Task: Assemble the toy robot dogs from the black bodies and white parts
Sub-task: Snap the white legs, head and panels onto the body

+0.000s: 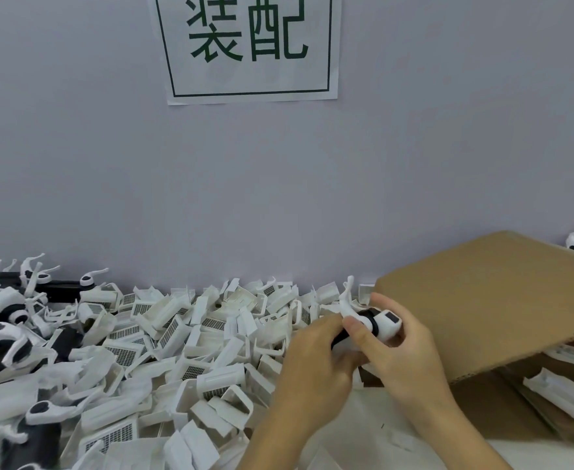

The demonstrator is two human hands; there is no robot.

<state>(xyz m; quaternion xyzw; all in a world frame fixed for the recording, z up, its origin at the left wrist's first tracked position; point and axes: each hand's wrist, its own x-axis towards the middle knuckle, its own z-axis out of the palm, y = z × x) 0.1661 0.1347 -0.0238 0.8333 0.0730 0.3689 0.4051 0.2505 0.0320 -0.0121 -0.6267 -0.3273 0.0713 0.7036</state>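
Observation:
Both my hands hold one toy robot dog (382,323) above the table, right of centre. Its black body shows between my fingers, with a white head block at the right end and a white leg (346,298) sticking up at the left. My left hand (316,364) grips the body's left end. My right hand (404,354) grips the head end, thumb on the leg joint. A big heap of white shell parts (190,337) covers the table's middle. Black bodies with white legs (4,340) lie at the far left.
An open cardboard box (502,300) stands at the right, its flap raised; white parts (560,395) lie inside it. A lilac wall with a printed paper sign (248,45) rises behind the table. Bare white table surface (373,439) shows in front of my hands.

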